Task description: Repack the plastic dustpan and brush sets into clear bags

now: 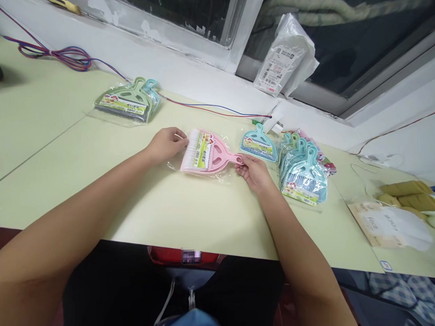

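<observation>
A pink dustpan and brush set [220, 152] in a clear plastic bag lies over the middle of the table, its white bristles toward the left. My right hand [254, 172] pinches the end of its handle. At the bristle side, the fingers of my left hand [168, 144] are curled against the bag's edge; the thumb is partly hidden. Just beyond my right hand lies a bagged blue set [258, 145]. Several blue-green sets [305, 176] lean together in a row to the right. A green set [124, 100] with a blue one behind it lies at the back left.
Coiled red and blue wires [69, 58] run along the wall, with a screwdriver [64, 5] on the ledge. A stack of clear bags [283, 58] leans on the window. At the right lie a paper packet [387, 226] and yellow rolled items [411, 196].
</observation>
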A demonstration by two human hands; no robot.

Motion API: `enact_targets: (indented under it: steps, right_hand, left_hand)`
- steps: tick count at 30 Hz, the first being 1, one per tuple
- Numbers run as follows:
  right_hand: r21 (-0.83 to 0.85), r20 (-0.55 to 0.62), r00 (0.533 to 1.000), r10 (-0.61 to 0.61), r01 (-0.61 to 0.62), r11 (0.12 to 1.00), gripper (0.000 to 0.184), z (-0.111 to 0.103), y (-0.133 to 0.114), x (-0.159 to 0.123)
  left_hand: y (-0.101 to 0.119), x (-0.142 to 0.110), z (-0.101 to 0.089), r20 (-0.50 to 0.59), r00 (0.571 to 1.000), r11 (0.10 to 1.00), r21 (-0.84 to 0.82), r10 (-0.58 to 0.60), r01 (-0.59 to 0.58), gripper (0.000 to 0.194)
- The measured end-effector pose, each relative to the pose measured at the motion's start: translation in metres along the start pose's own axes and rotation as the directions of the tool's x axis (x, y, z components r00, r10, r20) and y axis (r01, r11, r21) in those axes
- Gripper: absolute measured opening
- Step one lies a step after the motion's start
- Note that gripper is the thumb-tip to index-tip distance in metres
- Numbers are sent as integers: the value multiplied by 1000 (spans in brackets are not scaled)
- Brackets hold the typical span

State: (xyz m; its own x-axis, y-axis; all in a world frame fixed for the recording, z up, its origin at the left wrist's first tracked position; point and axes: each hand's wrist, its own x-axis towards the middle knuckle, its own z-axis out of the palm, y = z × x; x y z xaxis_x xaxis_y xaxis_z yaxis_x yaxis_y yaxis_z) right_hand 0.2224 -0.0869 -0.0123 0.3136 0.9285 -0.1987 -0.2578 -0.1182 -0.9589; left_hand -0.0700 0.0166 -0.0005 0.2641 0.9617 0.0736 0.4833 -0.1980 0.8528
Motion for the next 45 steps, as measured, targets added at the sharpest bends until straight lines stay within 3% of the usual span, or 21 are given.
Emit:
enact_targets:
  steps: [3,5,9,11,13,16,19,21,24,26,28,36,40,45]
  right_hand:
    - [18,-12,1000,-1,1,1000,9,0,1,0]
    - [31,-15,1000,-7,8,999,9,-1,2,1]
    - [37,-13,1000,-28,28,999,9,-2,2,2]
    - [32,-22,999,-27,28,999,9,-3,2,2]
    - [25,-31,999,-24,25,999,9,-3,3,2]
    - [12,-33,999,-26,27,1000,9,-2,3,2]
    - [10,-35,999,-32,32,999,8,-2,4,3]
    - [12,-39,998,-39,40,999,7,-2,3,2]
    - [21,-40,998,-48,49,999,8,-1,2,1]
    - [26,-41,998,-51,52,998,9,0,1,0]
    - [29,-41,997,-58,59,998,10,0,0,-1]
    - [43,-14,999,-51,52,998,13,4,-2,-6]
    - [125,25,1000,-12,9,992,13,3,-6,-6]
    - [166,143,981,130,-153,974,31,3,-11,-6]
  left_hand:
    - [0,1,2,-46,999,998,-66,-26,23,30]
    - [1,1,1,-160,987,998,-54,-2,-7,29]
    - [7,1,-5,-436,900,987,-141,8,-77,41]
    - [11,1,-8,-515,857,966,-230,-16,-120,53]
    - [17,1,-10,-534,844,932,-330,-52,-151,60]
    - [27,-3,-8,-431,896,882,-456,-104,-117,60]
    - [30,-9,-3,-298,948,881,-472,-114,-43,58]
    - [27,-11,-2,-238,969,929,-369,-65,-28,52]
    - [15,-8,-2,-172,984,996,-57,51,-62,36]
    - [6,-4,-2,-109,990,991,106,92,-80,31]
    - [2,-1,-1,-21,997,986,148,75,-71,31]
    - [2,0,3,174,978,956,-250,-112,154,31]
    - [1,2,2,148,979,895,-404,-138,188,31]
    - [5,0,2,102,976,868,-446,-192,218,29]
